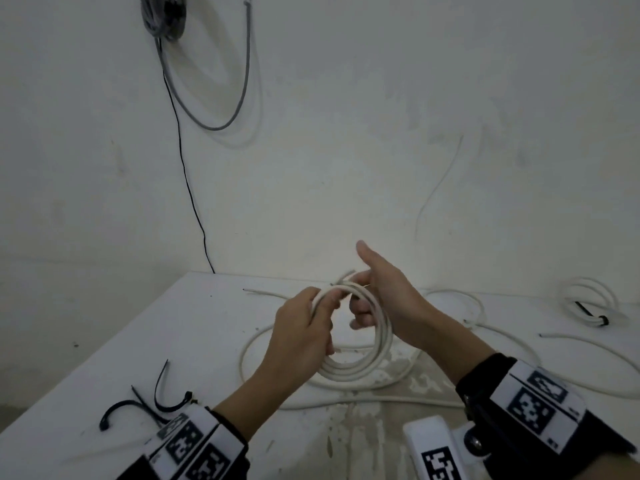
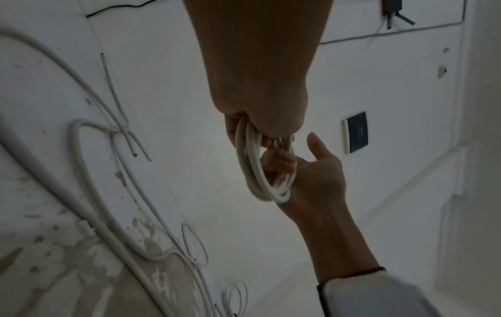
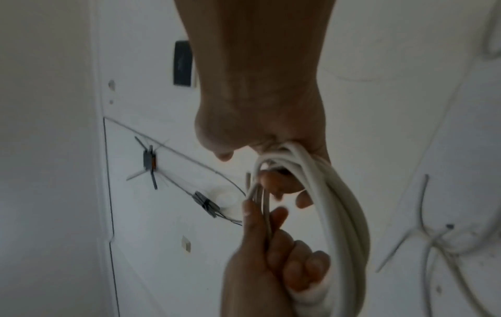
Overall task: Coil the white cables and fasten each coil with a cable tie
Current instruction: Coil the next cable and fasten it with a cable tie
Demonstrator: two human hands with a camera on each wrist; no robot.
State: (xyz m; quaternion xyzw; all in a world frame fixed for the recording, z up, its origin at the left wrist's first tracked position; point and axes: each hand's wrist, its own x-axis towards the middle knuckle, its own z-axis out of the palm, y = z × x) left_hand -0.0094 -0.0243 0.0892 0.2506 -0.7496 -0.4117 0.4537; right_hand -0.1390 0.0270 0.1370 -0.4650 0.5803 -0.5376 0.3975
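Coil of round white plastic cable [image 1: 349, 362] was held above the white table [image 1: 145, 344]. Left hand [image 1: 304, 337] fingers were clamped round its turns, right hand [image 1: 384, 299] fingers curled through, thumb raised, presumably keeping loops gathered. Black cable ties [image 1: 156, 400] lay unused nearby.

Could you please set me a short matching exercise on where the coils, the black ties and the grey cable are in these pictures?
Things:
1. white coil
2. tied coil
3. loose ties
4. grey cable

Places:
A. hanging on the wall
B. table, far right
C. held in both hands
D. table, near left

Pairs: 1-C, 2-B, 3-D, 4-A
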